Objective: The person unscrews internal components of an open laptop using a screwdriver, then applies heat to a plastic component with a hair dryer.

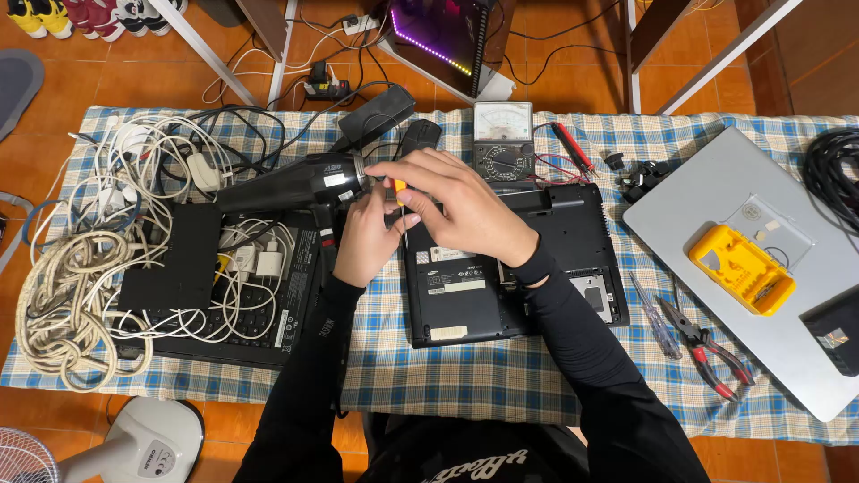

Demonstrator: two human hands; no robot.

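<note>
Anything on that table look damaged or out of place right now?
The black laptop lies underside up with a panel off at its right corner, insides exposed. A hair dryer sits on a second upturned laptop amid tangled white cables. Nothing spilled.

Labels, a dial face and a case on our checked cloth

We see white rectangular stickers [445, 284] on the black upturned laptop, a white-faced analogue meter dial [502, 120] behind it, and a yellow plastic case [741, 269] on the grey laptop lid.
</note>
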